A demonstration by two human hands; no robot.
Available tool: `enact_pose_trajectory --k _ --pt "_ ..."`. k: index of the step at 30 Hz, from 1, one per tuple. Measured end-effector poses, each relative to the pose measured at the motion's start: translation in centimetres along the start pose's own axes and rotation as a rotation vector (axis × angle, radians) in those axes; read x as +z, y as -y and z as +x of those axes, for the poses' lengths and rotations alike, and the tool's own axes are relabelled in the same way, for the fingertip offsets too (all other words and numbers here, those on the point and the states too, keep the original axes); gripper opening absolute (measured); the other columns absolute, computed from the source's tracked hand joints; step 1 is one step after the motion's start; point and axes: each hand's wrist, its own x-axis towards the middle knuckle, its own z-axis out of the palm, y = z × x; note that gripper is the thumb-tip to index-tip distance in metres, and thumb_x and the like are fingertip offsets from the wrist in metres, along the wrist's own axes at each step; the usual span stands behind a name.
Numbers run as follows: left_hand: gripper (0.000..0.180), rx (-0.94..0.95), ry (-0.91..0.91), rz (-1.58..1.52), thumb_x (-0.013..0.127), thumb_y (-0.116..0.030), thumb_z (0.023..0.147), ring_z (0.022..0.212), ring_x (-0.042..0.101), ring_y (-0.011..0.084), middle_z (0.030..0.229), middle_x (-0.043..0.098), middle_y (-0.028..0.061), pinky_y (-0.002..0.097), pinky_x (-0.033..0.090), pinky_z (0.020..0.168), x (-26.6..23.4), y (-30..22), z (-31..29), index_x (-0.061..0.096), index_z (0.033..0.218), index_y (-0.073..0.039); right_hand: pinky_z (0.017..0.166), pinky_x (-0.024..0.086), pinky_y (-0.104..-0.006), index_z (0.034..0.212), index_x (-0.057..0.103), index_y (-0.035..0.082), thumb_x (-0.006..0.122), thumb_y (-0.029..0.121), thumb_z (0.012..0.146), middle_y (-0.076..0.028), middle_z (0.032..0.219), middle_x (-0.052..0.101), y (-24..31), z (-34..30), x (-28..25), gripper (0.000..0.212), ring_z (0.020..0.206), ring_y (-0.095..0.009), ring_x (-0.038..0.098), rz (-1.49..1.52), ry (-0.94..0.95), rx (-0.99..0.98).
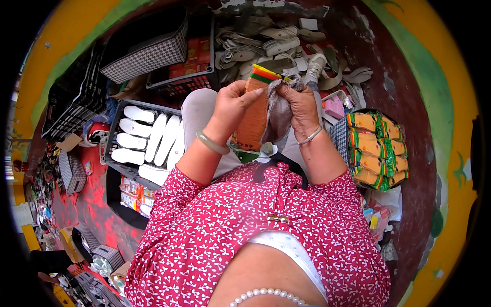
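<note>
My left hand pinches the side of a flat orange packet between thumb and fingers. The packet stands upright before my lap, with red, yellow and green stripes across its top. A crumpled grey cloth is gripped in my right hand and covers the packet's right edge. Whether the right fingers also hold the packet behind the cloth is hidden. To my right, a checked basket holds several similar orange packets with green and yellow edges, stacked in rows.
A dark crate of white insoles stands at my left. Beyond it are a houndstooth bin and a black crate with red boxes. Loose grey-white insoles lie heaped ahead, beside the wall.
</note>
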Motion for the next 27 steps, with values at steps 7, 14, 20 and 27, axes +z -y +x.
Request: enact_pose_trajectory --k 7,14,20,27 --pt "0.019 0.066 -0.095 -0.170 0.058 -0.013 0.087 0.076 0.063 0.0123 0.088 0.065 0.0076 0.0252 0.051 0.069 -4.3 -2.2 0.4 0.060 0.098 0.001 0.074 0.052 -0.0326 0.094 0.061 0.001 0.067 0.013 0.081 -0.008 0.087 0.065 1.5 2.2 -7.3 0.019 0.079 -0.020 0.063 0.102 -0.129 0.070" --pt "0.017 0.144 -0.111 -0.140 0.059 -0.013 0.087 0.068 0.061 0.0118 0.081 0.064 0.0068 0.0249 0.050 0.061 -2.8 -2.8 0.8 0.060 0.093 0.003 0.090 0.047 -0.0356 0.120 0.050 0.003 0.066 0.031 0.082 -0.008 0.113 0.058 -0.2 0.9 -4.6 0.051 0.102 -0.019 0.058 0.102 0.387 0.333" --pt "0.015 0.163 -0.095 -0.097 0.062 -0.011 0.086 0.071 0.057 0.0053 0.084 0.064 0.0031 0.0189 0.046 0.064 -0.8 -0.2 1.1 0.062 0.093 0.002 0.073 0.049 -0.0257 0.108 0.059 0.000 0.068 0.017 0.081 -0.006 0.096 0.064 -1.9 0.0 0.6 0.033 0.083 -0.013 0.061 -0.182 0.331 0.233" --pt "0.015 0.069 -0.112 -0.149 0.061 -0.011 0.086 0.068 0.057 0.0069 0.083 0.064 0.0041 0.0202 0.046 0.061 -1.9 1.3 1.1 0.063 0.090 0.003 0.068 0.048 -0.0240 0.096 0.064 -0.001 0.066 0.014 0.082 -0.005 0.086 0.066 -2.4 -1.3 0.4 0.021 0.073 -0.011 0.061 -0.364 0.255 0.120"
